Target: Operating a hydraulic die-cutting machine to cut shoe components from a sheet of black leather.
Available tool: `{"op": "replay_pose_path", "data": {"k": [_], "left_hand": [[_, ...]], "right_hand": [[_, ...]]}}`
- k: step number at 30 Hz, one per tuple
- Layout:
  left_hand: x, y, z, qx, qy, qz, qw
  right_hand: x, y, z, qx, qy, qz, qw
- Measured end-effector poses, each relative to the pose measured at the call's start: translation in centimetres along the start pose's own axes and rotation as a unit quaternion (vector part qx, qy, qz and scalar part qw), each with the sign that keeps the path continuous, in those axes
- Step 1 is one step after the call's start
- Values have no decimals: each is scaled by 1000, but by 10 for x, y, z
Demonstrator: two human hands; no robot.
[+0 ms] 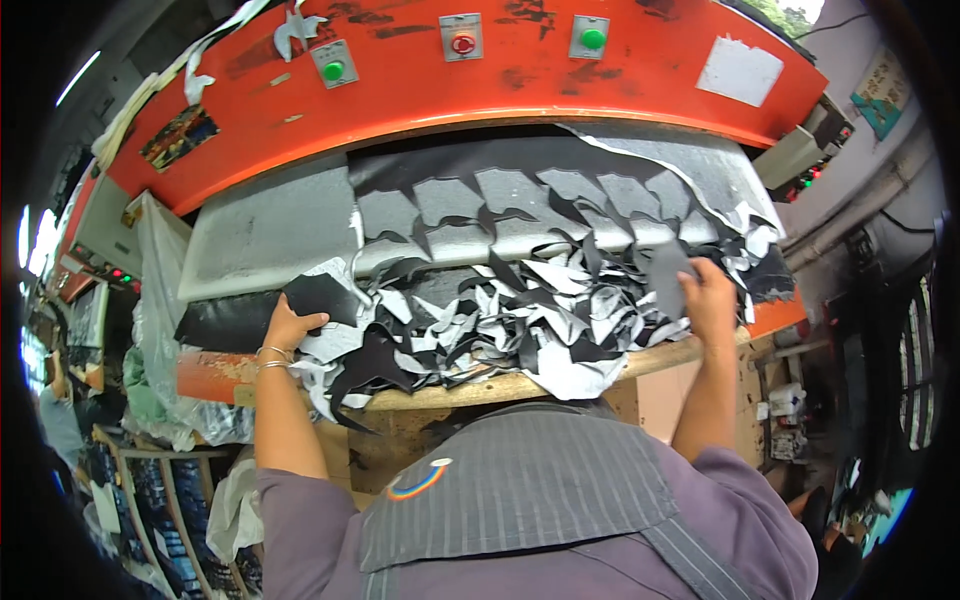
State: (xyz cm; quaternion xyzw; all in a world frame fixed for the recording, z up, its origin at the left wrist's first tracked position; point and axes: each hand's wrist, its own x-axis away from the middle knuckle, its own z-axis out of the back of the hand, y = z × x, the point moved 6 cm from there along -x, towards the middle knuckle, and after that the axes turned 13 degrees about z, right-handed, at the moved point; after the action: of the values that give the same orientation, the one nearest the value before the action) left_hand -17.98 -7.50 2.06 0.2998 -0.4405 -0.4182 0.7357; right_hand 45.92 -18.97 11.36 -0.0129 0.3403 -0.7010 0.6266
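My left hand (pixel 287 328) is at the left end of the bench, its fingers closed on the edge of a black cut-out piece of sheet material (pixel 325 298). A bracelet circles that wrist. On the right, my right hand (pixel 710 303) pinches a smooth grey cut-out piece (pixel 667 282) and holds it above the heap. Between the hands lies a tangled pile of black and white offcuts (pixel 500 315). Behind the pile, a black sheet (pixel 460 160) with rows of cut-out gaps stretches over the grey-white cutting bed (pixel 270 225).
An orange machine beam (pixel 390 70) spans the back, with two green buttons and a red button (pixel 462 44). A wooden rail (pixel 480 392) edges the bench in front of me. Clear plastic sheeting (pixel 160 290) hangs at the left. A rack (pixel 160 500) stands at lower left.
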Motion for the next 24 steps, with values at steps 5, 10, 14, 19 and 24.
{"op": "replay_pose_path", "data": {"k": [5,10,14,19,24], "left_hand": [[32,-33,62,199,131,9,971],[65,-83,140,551,55,-69,830],[103,-19,97,493,-71,-171,850],[136,25,-85,378,-222,-170,882],[181,66,-192,357,-339,-130,860]], "right_hand": [[23,87,61,60,60,-5,996],[25,106,74,-43,90,-98,990],[9,50,16,-253,59,-125,958],[12,-106,-87,-443,-196,-12,875],[23,-182,-106,-486,-284,224,796]]}}
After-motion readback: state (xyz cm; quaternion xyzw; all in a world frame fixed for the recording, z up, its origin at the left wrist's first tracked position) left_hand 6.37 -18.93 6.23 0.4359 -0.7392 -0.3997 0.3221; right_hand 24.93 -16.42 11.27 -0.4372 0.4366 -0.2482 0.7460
